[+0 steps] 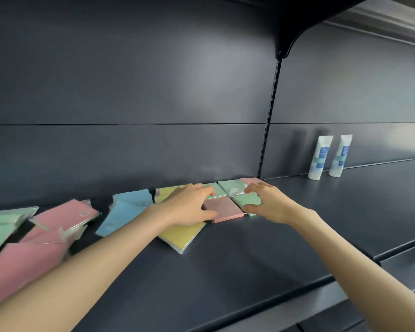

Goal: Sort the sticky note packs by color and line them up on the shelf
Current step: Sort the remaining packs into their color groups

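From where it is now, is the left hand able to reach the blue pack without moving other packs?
Probably yes. The blue pack lies uncovered just beside the left hand, which rests on the yellow pack; nothing stands between them.

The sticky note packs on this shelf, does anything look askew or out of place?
Yes. The yellow pack under the left hand lies turned at an angle. Packs at far left, pink, green and blue, lie tilted and overlapping, colors mixed. Two white tubes stand apart at right.
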